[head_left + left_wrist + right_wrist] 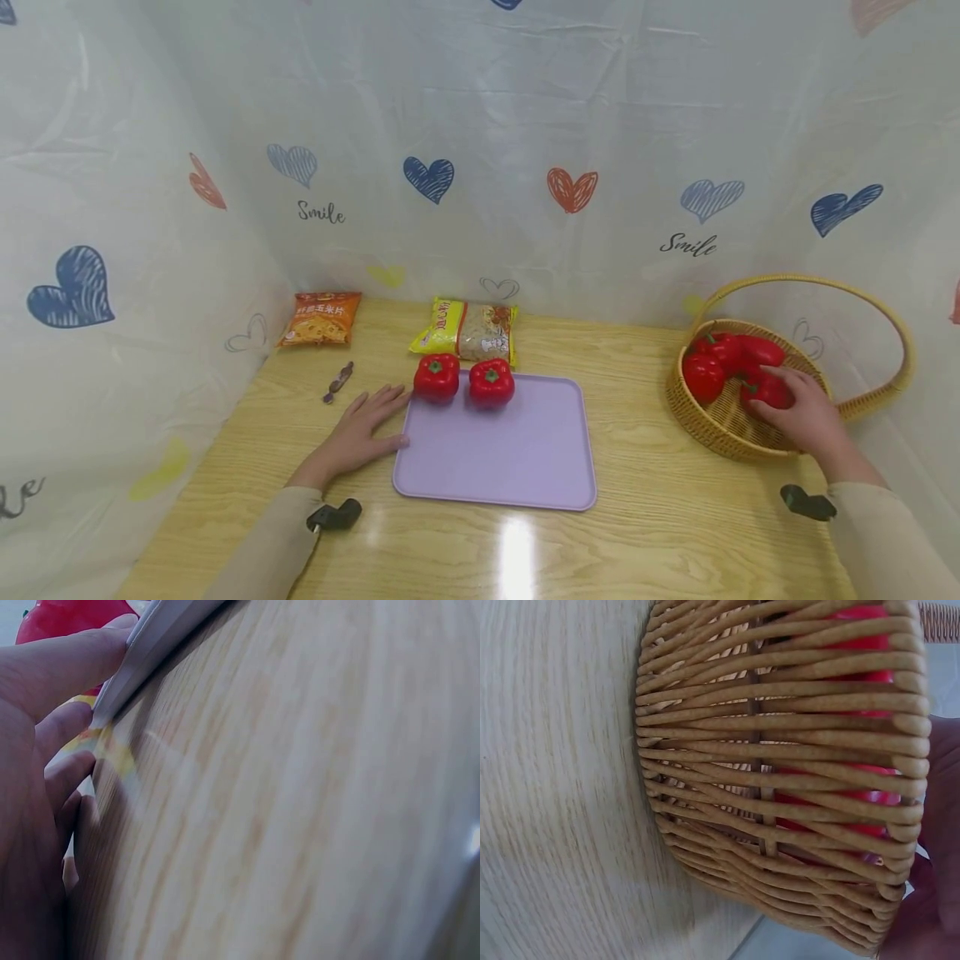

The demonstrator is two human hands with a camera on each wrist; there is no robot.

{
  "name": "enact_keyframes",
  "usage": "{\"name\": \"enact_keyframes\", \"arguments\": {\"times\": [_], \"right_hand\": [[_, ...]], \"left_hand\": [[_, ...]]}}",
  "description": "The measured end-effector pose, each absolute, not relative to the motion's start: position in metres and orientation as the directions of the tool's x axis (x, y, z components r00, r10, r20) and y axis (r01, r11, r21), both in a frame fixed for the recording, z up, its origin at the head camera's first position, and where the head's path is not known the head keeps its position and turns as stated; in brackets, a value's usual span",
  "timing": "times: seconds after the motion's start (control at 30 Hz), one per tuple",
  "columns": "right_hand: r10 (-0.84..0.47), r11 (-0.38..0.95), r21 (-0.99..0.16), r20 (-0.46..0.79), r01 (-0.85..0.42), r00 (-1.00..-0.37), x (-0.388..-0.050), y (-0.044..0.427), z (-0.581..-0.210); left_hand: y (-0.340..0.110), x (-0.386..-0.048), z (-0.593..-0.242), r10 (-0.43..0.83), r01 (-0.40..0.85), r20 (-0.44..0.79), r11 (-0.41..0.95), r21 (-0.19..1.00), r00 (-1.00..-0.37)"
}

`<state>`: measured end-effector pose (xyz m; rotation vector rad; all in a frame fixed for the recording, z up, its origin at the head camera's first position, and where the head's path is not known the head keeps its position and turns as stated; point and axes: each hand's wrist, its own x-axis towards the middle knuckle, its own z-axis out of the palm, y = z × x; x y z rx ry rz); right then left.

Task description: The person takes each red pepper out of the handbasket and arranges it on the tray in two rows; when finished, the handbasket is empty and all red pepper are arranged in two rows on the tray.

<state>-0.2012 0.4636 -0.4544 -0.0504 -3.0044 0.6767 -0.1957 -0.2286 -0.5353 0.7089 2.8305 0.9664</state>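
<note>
My right hand (806, 412) reaches over the rim of a wicker basket (693, 417), thumb and fingers around a red bell pepper (767, 390) inside. More red bell peppers (703, 377) and a long red vegetable (761, 350) lie beside it. In the right wrist view the basket's wall (780, 757) hides most of that grip. My left hand (363, 433) lies spread at the left edge of a lilac tray (495, 458), its thumb and fingertips at the rim. Two red bell peppers, one at the corner (436, 378) and one beside it (491, 383), sit along the tray's far edge.
Behind the tray lies a yellow and clear food packet (468, 331). An orange snack bag (321, 318) and a small brown wrapped candy (339, 382) are at the far left. The basket's tall handle (896, 333) arches over its right side. A printed curtain (495, 125) borders the table.
</note>
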Motion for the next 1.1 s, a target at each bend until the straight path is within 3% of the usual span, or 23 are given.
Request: {"name": "enact_keyframes", "arguments": {"times": [0.47,1.1], "right_hand": [[-0.013,0.921,-0.389,0.003,-0.013,-1.000,-0.2095,0.4663,-0.4553],[0.012,0.936,-0.352,0.014,0.007,-1.000,-0.2081,0.4666,-0.4609]], "left_hand": [[-0.2282,-0.1959,-0.5352,0.445,0.401,0.078,0.700,0.592,-0.892],[-0.2280,-0.1954,-0.5352,0.448,0.422,0.107,0.697,0.580,-0.888]]}}
